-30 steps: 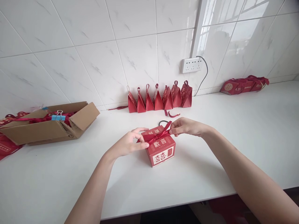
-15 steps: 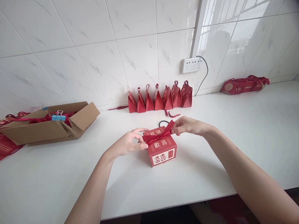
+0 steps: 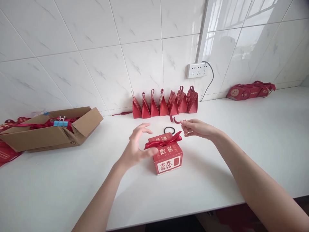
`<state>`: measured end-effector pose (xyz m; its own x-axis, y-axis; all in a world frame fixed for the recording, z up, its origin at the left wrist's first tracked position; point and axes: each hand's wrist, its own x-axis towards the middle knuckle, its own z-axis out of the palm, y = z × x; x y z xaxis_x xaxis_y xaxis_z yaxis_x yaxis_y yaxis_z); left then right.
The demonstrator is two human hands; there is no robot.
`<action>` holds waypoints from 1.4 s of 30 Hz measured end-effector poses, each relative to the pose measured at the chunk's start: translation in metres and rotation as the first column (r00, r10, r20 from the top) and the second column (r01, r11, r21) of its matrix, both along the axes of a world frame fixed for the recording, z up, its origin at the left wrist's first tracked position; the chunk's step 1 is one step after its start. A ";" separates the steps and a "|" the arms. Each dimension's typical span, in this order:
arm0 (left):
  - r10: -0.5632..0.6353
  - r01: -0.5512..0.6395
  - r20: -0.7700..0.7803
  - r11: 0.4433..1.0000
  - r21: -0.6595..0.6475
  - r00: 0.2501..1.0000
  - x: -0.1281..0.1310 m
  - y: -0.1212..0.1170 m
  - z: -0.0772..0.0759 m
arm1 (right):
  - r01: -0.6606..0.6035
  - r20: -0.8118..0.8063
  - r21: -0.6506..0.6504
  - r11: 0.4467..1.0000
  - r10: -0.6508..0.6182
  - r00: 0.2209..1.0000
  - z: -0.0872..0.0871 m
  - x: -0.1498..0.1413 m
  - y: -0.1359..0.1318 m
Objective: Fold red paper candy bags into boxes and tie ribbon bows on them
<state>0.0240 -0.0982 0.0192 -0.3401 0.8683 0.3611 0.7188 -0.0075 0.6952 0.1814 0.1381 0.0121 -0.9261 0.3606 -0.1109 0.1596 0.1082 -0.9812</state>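
Note:
A red gift box (image 3: 168, 161) with pale Chinese characters sits on the white counter. Tied across its top is a red satin ribbon (image 3: 163, 144) with a knot in the middle and two tails. My left hand (image 3: 137, 146) is open at the box's left side, thumb and fingers spread around the ribbon's left tail without gripping it; the thumb overlaps the box's top edge in view. Just off the right tail is my right hand (image 3: 195, 128), its fingers loosely curled and parted, holding nothing I can see. A short red ribbon scrap (image 3: 177, 121) lies behind the right fingertips.
Behind the box lies a black hair tie (image 3: 169, 130). Several small red boxes (image 3: 164, 108) with loops line the tiled wall. An open cardboard box (image 3: 45, 140) with red ribbons stands left. Wrapped red boxes (image 3: 251, 91) rest far right. A power socket (image 3: 197, 71) is on the wall.
Both hands have let go of the ribbon's tails. My left hand has spread and risen slightly; my right hand has moved a little right, off the ribbon. The box stays in place.

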 end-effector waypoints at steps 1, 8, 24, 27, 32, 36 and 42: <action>-0.034 0.035 -0.089 0.999 0.000 0.995 0.006 0.001 -0.001 | 0.040 -0.013 -0.003 0.999 -0.040 0.999 -0.003 -0.003 -0.001; -0.061 -0.007 -0.445 0.989 -0.149 0.894 0.017 0.003 -0.001 | -0.121 -0.125 0.036 0.992 0.125 0.984 -0.007 -0.011 -0.020; 0.202 -0.218 -0.192 0.974 -0.065 0.960 0.001 0.010 -0.004 | -0.010 -0.095 0.215 0.977 0.031 0.995 -0.003 -0.016 -0.036; 0.216 -0.232 -0.230 0.972 -0.042 0.949 0.002 0.011 -0.006 | -0.052 -0.075 0.280 0.959 0.076 0.994 -0.001 -0.017 -0.043; 0.241 -0.246 -0.225 0.969 0.007 0.944 0.001 0.007 -0.004 | 0.019 -0.110 0.373 0.928 0.024 0.994 -0.005 -0.020 -0.047; 0.269 -0.270 -0.171 0.963 0.016 0.948 -0.003 0.005 -0.001 | 0.148 -0.181 0.576 0.804 -0.052 0.982 -0.010 -0.021 -0.049; 0.248 -0.250 -0.087 0.968 -0.005 0.965 -0.004 0.007 -0.002 | 0.187 -0.291 0.702 0.687 0.036 0.956 -0.012 -0.022 -0.055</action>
<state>0.0196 -0.0911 0.0167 -0.5150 0.7661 0.3845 0.7530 0.1899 0.6301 0.1593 0.0834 0.0005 -0.8429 0.2944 0.4504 -0.0481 0.7925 -0.6080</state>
